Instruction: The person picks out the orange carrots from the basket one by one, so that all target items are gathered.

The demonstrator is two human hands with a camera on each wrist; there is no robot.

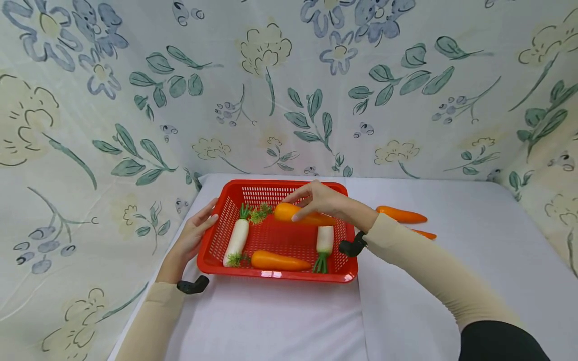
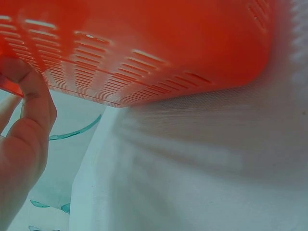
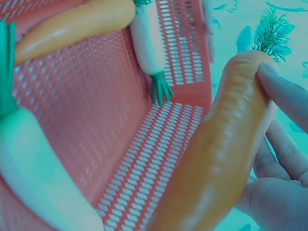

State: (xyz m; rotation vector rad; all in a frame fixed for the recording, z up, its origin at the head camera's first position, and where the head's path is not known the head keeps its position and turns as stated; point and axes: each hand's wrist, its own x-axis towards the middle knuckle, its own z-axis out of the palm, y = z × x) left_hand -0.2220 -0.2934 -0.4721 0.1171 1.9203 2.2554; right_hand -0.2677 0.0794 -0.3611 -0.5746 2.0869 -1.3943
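My right hand (image 1: 320, 198) pinches an orange carrot (image 1: 304, 215) with a feathery green top, holding it over the back of the red plastic basket (image 1: 275, 277). In the right wrist view, the thumb presses near the top end of the carrot (image 3: 216, 144). At the basket's left side, my left hand (image 1: 191, 235) grips the rim, also seen from below in the left wrist view. Inside lie a white radish (image 1: 237, 240) along the left wall, another radish (image 1: 325, 239) at the right, and a second carrot (image 1: 280, 261) along the front wall.
Two more carrots lie on the white-covered table (image 1: 289, 321) right of the basket: one carrot (image 1: 402, 214) in full view, the other carrot (image 1: 424, 234) partly behind the right sleeve. A flower-patterned cloth (image 1: 271, 125) hangs behind and at the left.
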